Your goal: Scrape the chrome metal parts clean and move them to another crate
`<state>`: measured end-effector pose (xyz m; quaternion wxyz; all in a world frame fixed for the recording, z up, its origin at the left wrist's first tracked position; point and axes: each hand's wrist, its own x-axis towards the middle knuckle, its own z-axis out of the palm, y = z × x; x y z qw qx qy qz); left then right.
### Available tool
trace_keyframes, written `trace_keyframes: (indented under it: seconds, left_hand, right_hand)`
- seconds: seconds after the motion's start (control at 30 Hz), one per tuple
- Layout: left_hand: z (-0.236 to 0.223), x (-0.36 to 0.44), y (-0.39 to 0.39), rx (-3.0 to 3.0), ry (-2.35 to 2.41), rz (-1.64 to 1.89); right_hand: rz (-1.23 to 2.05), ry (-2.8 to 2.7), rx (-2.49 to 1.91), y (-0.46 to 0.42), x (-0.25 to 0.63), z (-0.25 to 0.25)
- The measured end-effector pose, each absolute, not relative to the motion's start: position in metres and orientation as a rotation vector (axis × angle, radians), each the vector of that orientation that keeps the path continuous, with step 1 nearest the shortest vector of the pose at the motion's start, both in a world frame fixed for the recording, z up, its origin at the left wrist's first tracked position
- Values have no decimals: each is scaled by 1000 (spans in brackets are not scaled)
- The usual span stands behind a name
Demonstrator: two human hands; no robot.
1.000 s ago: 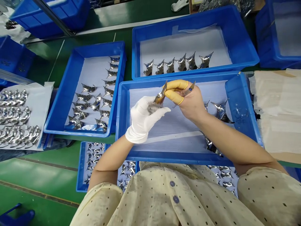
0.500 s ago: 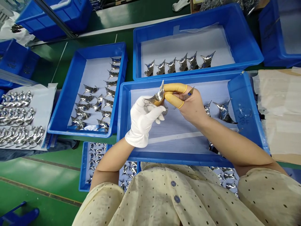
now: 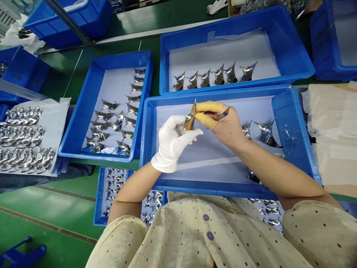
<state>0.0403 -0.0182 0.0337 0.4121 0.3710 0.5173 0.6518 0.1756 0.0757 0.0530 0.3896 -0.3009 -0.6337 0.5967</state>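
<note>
My left hand (image 3: 173, 143), in a white glove, is closed around a shiny, curved metal part (image 3: 190, 118) with pointed corners, held up over the near blue bin (image 3: 150, 186). My right hand (image 3: 223, 124) wears yellow finger cots on thumb and forefinger, whose tips meet the part's right edge. A slim metal tool (image 3: 224, 113) with a blue spot sticks out behind those fingers; it may be tweezers, but its front end is hidden. Farther right in the same bin lie more such parts, one of them a metal part (image 3: 267, 133) in plain view.
Behind stands a blue bin (image 3: 237, 87) with a row of metal parts. Another blue bin (image 3: 96, 156) to the left holds several more. Left of that, a white sheet (image 3: 60, 119) carries rows of shiny parts. Flat brown cardboard (image 3: 331, 137) lies at the right.
The metal part has turned in my left hand and now appears narrower and more upright. My left hand has shifted slightly right. My right hand stays beside the part.
</note>
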Motion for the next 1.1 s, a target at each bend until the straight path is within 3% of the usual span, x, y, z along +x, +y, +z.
trace_keyframes:
  seconds: [0.53, 0.87, 1.1]
  left_hand:
    - [28, 34, -17, 969, 1285, 1740]
    - [33, 21, -11, 952, 1311, 1688]
    - [33, 23, -15, 913, 1341, 1620]
  right_hand:
    - [1474, -1574, -811, 75, 177, 53]
    - [1335, -1795, -521, 66, 180, 55]
    - [1308, -1815, -587, 61, 179, 56]
